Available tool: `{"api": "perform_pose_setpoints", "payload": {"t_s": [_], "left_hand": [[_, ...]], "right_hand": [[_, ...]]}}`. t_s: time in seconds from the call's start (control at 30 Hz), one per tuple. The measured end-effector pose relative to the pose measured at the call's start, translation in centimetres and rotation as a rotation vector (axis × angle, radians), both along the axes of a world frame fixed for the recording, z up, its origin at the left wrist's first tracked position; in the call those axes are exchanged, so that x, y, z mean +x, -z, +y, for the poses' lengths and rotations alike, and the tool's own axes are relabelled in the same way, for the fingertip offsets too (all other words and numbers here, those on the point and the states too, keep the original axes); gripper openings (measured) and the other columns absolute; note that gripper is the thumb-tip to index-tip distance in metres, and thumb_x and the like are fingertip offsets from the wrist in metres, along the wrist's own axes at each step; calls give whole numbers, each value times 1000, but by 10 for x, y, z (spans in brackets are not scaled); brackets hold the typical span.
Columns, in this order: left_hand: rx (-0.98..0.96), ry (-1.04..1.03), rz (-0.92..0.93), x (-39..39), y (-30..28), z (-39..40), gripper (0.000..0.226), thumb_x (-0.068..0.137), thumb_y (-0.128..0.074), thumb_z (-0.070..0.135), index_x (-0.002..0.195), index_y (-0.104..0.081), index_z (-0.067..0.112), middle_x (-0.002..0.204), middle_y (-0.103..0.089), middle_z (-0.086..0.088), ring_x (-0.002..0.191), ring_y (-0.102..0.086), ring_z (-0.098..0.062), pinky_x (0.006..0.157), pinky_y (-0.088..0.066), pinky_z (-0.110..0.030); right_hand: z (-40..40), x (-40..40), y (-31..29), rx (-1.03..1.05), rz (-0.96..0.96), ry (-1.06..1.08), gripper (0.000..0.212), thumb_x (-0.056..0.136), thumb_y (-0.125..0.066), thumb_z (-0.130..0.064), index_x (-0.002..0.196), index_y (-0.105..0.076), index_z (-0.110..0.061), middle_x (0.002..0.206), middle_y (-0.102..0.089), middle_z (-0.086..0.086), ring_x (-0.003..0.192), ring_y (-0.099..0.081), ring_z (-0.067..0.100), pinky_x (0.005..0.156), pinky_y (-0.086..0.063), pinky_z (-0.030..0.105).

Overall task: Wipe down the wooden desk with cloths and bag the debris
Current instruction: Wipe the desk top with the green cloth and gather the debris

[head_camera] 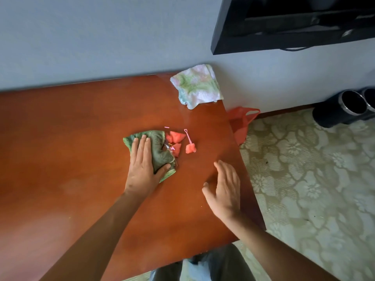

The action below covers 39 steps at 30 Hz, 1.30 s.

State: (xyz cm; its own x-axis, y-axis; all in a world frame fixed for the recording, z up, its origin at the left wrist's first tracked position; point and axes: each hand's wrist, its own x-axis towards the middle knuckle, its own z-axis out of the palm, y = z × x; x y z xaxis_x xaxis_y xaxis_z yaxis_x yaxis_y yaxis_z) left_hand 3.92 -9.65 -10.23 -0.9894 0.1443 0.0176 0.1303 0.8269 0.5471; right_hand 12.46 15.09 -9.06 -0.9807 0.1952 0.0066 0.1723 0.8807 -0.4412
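Note:
My left hand [142,165] presses flat on a green cloth [160,151] in the middle of the wooden desk [71,159]. Just right of the cloth lie pink watermelon pieces [177,137], one of them [190,148] stuck on a pink heart-topped pick [188,136], plus a bit of clear wrap at the cloth's edge. My right hand [225,191] hovers open near the desk's right edge, holding nothing. A pale floral cloth [197,86] lies at the desk's far right corner. A red plastic bag [242,123] hangs beside the desk's right edge.
A grey wall runs behind the desk, with a black wall-mounted unit [294,23] above right. Patterned carpet [314,189] covers the floor to the right. Dark cylindrical containers with metal rims [345,108] stand by the wall.

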Motion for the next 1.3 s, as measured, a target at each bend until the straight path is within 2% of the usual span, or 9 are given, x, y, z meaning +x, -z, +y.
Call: {"api": "perform_pose_setpoints", "payload": {"t_s": [0.17, 0.3, 0.4, 0.5, 0.7, 0.87, 0.97, 1.07, 1.3], "left_hand": [[8, -26, -14, -7, -2, 15, 107, 88, -47, 71, 160, -21, -4, 169, -20, -18, 159, -4, -35, 129, -7, -44], [-1, -52, -12, -16, -3, 31, 104, 90, -49, 69, 161, -22, -2, 170, -19, -16, 159, -1, -30, 128, -3, -39], [10, -69, -2, -23, -4, 44, 98, 92, -68, 53, 161, -23, 0, 169, -20, -15, 159, -3, -29, 128, -4, -38], [37, -76, 9, -29, -2, 55, 96, 91, -76, 40, 162, -22, 2, 170, -19, -12, 159, 0, -24, 127, 2, -30], [99, 4, -17, -46, -4, 82, 94, 94, -61, 59, 162, -25, 6, 168, -16, 1, 159, 2, -16, 126, 4, -20], [283, -125, -12, -36, -35, 63, 66, 97, -64, 23, 157, -40, 10, 160, -28, 8, 154, -7, 5, 122, -7, -10], [185, -172, 39, -16, -42, 21, 64, 97, -66, 16, 156, -42, 11, 160, -34, 6, 157, -13, -2, 127, -15, -26], [98, -158, -93, -8, -35, -11, 72, 94, -73, 6, 157, -41, 13, 161, -34, 6, 158, -13, -10, 128, -21, -44], [80, 6, -72, -53, -28, 3, 74, 89, -76, 0, 155, -45, 12, 161, -40, 2, 157, -18, -15, 124, -18, -34]], "right_hand": [[33, -58, -19, -26, 118, -84, 45, 91, -64, -12, 135, -60, -6, 142, -57, 8, 134, -51, 23, 111, -47, 38], [54, -110, -3, 124, 47, -172, 56, 90, -62, -12, 144, -53, 1, 153, -49, 17, 145, -43, 34, 121, -37, 47], [69, -127, 9, 151, -12, -286, 58, 95, -53, -20, 150, -46, -2, 162, -40, 16, 152, -32, 36, 125, -29, 48], [81, -129, 10, -6, 1, -322, 53, 99, -56, -18, 149, -50, -4, 162, -41, 10, 154, -28, 28, 126, -27, 44], [87, -146, -6, -491, -13, -17, 38, 102, -56, -8, 139, -61, -10, 159, -43, 1, 149, -35, 12, 125, -28, 34], [83, -152, -10, -644, -145, 2, 44, 104, -55, -16, 148, -53, -18, 164, -35, -2, 152, -28, 8, 125, -20, 26], [83, -150, -6, -637, -145, -1, 45, 103, -57, -17, 148, -53, -20, 166, -32, -3, 154, -25, 8, 126, -20, 28], [79, -147, 0, -582, -127, -2, 48, 102, -59, -20, 150, -51, -21, 167, -30, -4, 154, -25, 9, 124, -21, 27], [75, -142, 7, -462, -94, -27, 53, 102, -60, -28, 154, -46, -25, 170, -23, -8, 156, -21, 8, 119, -20, 24]]}}
